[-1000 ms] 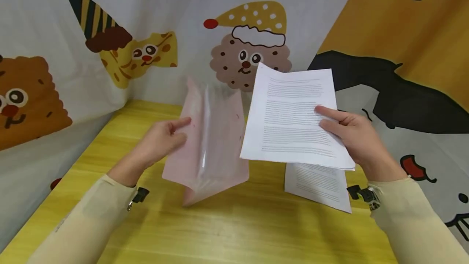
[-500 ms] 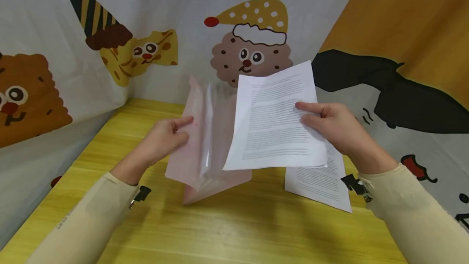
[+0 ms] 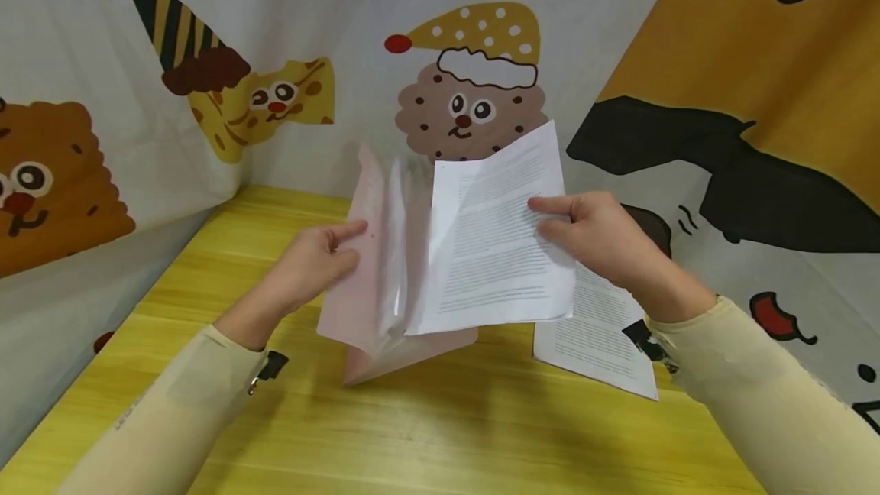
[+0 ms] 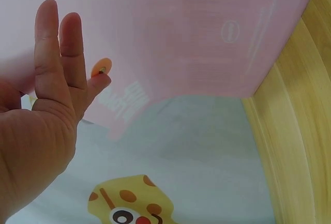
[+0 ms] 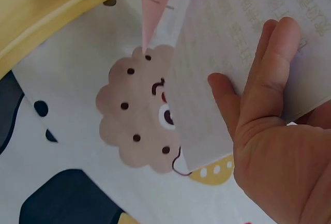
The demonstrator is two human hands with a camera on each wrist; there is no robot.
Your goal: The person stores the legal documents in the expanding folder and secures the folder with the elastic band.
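Observation:
A pink translucent file folder (image 3: 349, 300) with clear inner pockets stands spread apart on the table, left of centre. My left hand (image 3: 312, 264) pinches its left cover between thumb and fingers; in the left wrist view the fingers (image 4: 49, 58) lie along the outside of the pink cover, by an orange button. My right hand (image 3: 594, 235) pinches the right edge of a few printed sheets of paper (image 3: 491, 266). The sheets' left edge overlaps the folder's opening in the head view. From behind, in the right wrist view, several fingers (image 5: 271, 74) support the paper.
Another printed sheet (image 3: 598, 334) lies on the yellow wood-grain table (image 3: 426, 434), below my right hand. A cartoon-printed cloth (image 3: 296, 14) hangs behind the table and along its sides.
My right hand has carried the printed sheets leftward and slightly down, from beside the folder to over its opening. My left hand keeps its pinch, with the folder shifting slightly right.

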